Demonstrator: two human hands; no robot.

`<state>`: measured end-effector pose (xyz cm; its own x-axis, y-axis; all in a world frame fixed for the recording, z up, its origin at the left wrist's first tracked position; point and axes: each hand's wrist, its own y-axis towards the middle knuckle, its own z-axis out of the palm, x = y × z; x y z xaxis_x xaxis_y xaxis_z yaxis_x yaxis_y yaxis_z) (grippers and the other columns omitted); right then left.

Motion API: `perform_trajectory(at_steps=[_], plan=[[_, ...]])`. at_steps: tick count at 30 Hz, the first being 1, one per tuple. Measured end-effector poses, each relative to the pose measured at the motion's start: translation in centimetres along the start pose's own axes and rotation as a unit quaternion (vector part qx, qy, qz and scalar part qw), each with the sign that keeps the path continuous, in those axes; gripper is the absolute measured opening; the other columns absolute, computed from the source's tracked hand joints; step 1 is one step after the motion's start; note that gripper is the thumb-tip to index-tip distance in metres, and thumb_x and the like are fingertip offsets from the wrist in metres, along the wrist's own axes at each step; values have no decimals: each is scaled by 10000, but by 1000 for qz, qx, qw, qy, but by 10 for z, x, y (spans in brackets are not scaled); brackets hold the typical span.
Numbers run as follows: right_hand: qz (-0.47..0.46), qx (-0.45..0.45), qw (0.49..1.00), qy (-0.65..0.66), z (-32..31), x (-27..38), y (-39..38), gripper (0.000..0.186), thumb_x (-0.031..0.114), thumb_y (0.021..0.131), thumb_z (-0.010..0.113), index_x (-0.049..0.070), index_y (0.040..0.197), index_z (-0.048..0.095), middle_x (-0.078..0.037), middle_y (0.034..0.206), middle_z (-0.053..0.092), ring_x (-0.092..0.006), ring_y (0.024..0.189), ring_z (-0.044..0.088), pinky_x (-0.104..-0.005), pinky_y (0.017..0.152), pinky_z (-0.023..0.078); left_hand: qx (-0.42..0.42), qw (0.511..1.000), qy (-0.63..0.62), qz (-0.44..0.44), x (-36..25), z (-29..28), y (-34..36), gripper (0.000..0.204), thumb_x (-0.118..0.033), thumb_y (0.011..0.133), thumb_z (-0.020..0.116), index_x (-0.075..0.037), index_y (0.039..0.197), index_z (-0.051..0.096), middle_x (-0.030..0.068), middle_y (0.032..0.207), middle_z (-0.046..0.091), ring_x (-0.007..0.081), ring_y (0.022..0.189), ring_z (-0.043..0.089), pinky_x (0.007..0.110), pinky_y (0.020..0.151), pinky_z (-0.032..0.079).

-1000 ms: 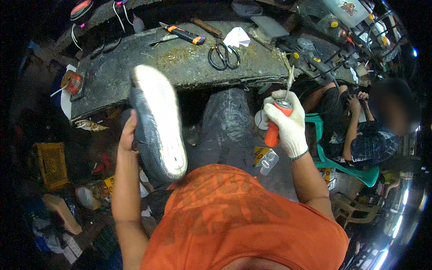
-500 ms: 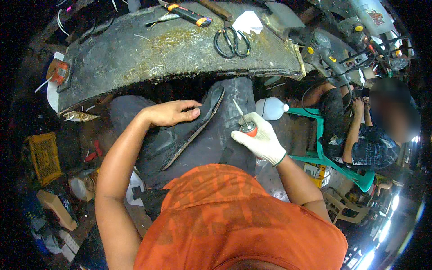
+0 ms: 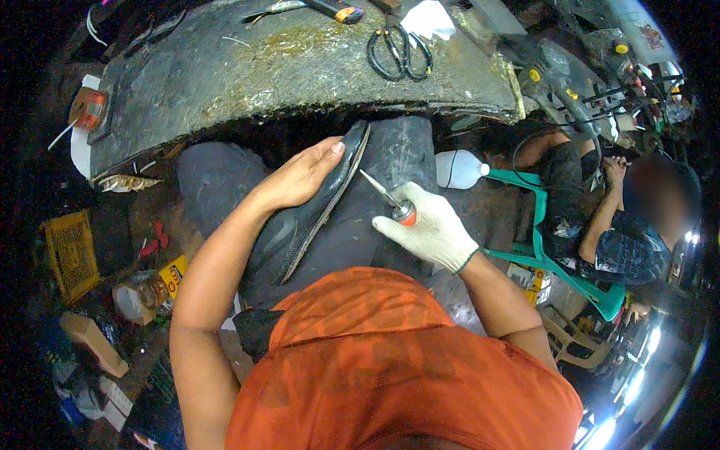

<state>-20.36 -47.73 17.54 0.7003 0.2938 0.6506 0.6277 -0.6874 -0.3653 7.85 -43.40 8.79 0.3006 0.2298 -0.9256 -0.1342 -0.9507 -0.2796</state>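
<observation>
Our bare left hand (image 3: 304,174) seemingly steadies the black shoe (image 3: 328,195) (clamped or not, unclear), our white-gloved right hand (image 3: 433,226) clamping the red-handled pointed tool (image 3: 403,209).

This looks like a workshop. A stained bench (image 3: 180,97) bears scissors (image 3: 406,63) and a knife (image 3: 335,9), near a shoe (image 3: 321,201) and awl (image 3: 406,213).

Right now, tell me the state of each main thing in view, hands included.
Left hand: bare, laid on the black shoe
Right hand: gloved, gripping the pointed tool
Black shoe: tilted, sole edge showing
Pointed tool: tip toward the black shoe
Scissors: lying on the bench
Bench: stained
White jug: capped
</observation>
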Motion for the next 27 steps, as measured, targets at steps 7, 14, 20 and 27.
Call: perform_trajectory(at_steps=[7,14,20,27], plan=[[16,-6,999,-43,9,5,15,444,422,932,820,49,1103,650,-226,890,738,-458,877,743,-518,771,597,-34,999,9,-21,6,5,1,662,-508,1189,385,32,1539,539,257,1540,615,387,1472,559,422,1231,413],[18,-15,998,-64,13,9,15,417,415,939,803,60,1089,643,-226,896,738,-459,877,736,-520,783,594,-32,999,11,-32,5,10,3,687,-552,1169,398,-3,1552,550,269,1542,609,430,1468,555,449,1220,433],[25,-15,995,-92,16,13,15,398,418,949,779,65,1080,650,-224,906,741,-451,894,739,-519,803,593,-49,997,24,-48,-1,13,2,684,-569,1158,409,-33,1553,563,272,1515,629,454,1438,574,468,1209,447],[38,-3,994,-107,15,15,17,383,406,953,769,64,1077,652,-225,902,743,-450,900,742,-521,808,593,-49,995,58,-70,-9,12,1,691,-595,1144,411,-61,1553,569,282,1484,646,479,1405,592,496,1192,462]])
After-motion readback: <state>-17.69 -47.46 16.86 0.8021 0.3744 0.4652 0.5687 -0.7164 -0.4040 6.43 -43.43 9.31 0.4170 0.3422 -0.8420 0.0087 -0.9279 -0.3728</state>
